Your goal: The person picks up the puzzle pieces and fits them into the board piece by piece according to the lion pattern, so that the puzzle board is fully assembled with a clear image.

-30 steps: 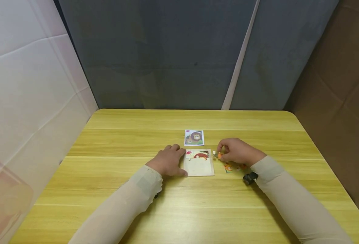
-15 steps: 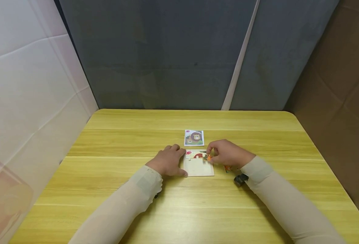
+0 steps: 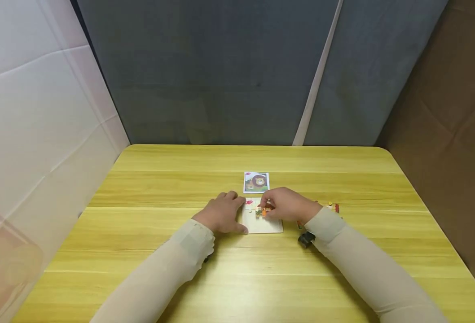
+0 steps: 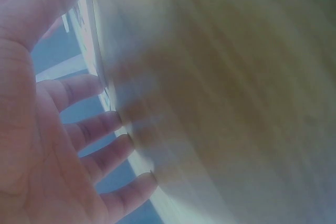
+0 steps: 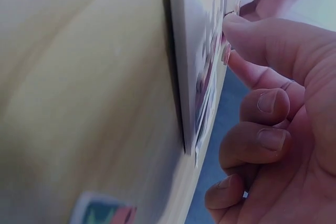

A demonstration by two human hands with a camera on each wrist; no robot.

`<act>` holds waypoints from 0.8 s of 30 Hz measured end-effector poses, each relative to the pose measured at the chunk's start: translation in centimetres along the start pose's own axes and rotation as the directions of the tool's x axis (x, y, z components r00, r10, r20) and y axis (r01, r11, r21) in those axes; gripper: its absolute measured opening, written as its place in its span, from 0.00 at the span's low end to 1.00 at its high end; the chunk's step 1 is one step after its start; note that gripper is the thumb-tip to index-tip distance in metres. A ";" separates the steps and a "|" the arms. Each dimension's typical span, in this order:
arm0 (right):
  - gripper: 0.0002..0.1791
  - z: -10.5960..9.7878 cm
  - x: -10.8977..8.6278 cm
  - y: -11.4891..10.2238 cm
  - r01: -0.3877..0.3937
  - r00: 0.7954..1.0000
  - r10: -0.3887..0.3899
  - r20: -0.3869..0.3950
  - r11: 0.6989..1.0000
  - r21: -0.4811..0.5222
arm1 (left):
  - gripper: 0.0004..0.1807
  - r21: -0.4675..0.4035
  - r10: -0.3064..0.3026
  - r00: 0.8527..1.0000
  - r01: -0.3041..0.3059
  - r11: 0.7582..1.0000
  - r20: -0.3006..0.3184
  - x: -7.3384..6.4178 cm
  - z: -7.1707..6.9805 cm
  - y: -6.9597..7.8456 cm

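A pale square puzzle board [image 3: 261, 227] lies on the table, its upper part holding fitted pieces with red and brown print. My left hand [image 3: 222, 214] rests at the board's left edge with thumb and fingers spread; in the left wrist view its fingertips [image 4: 139, 184] meet the tabletop. Between thumb and index finger my right hand [image 3: 288, 206] pinches a puzzle piece [image 3: 258, 213] printed green and orange, over the board's middle. In the right wrist view the other fingers of that hand [image 5: 304, 93] are curled, and the piece is mostly hidden by the fingertips.
A lion picture card [image 3: 256, 182] lies just beyond the board. Loose puzzle pieces [image 3: 334, 207] lie to the right, partly hidden under the right wrist and sleeve. One loose piece [image 5: 107, 212] shows at the bottom of the right wrist view.
My right hand has carried the pinched puzzle piece leftward, from beside the board's right edge to over its middle. The left hand has stayed in place at the board's left edge.
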State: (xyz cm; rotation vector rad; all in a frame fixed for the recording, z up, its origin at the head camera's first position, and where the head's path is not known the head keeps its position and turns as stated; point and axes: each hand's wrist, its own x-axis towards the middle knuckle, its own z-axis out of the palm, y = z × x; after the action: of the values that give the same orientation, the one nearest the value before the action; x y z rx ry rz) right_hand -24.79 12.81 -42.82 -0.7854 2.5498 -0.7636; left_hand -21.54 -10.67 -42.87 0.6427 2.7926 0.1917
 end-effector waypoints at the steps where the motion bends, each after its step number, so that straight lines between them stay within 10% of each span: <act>1: 0.09 0.1 0.2 -0.1 0.005 1.000 -0.005 -0.002 1.000 -0.015 | 0.53 0.003 0.001 1.000 -0.001 1.000 -0.001 0.0 0.0 0.0; 24: 0.10 1.2 1.9 -2.4 0.007 1.000 -0.004 0.020 0.990 -0.143 | 0.52 0.010 0.011 1.000 -0.011 1.000 0.005 -0.1 -0.1 0.0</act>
State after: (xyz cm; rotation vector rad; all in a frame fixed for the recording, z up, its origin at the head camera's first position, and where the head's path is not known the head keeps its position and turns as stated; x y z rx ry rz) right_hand -24.75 9.53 -42.70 -0.8408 2.6083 -0.5764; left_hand -21.52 -10.71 -42.80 0.6599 2.7880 0.1779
